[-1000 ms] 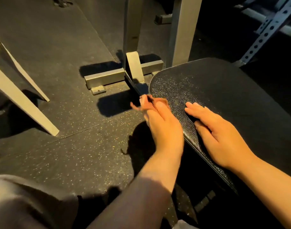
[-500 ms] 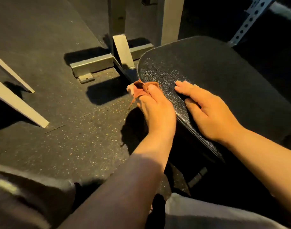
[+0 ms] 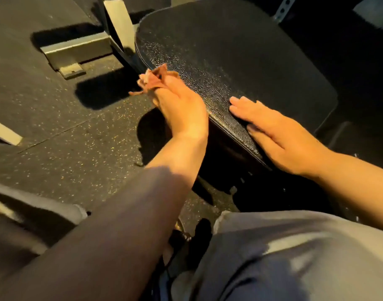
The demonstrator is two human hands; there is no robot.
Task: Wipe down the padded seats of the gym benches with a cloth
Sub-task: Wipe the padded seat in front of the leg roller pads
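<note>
Wiping the padded seat's (image 3: 240, 53) left edge.
Left hand (image 3: 182, 105), gripping the bunched cloth (image 3: 152, 80), has advanced along the rim; right hand (image 3: 279, 135) lies flat, holding nothing, bracing the seat.

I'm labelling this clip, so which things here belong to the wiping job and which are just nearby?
Part of the job:
- seat, black and padded
- cloth, brownish, bunched at the seat's left edge
- left hand, gripping the cloth
- right hand, flat on the seat's near edge

Just nearby:
- metal frame base on the floor
- speckled floor
- perforated upright
</note>
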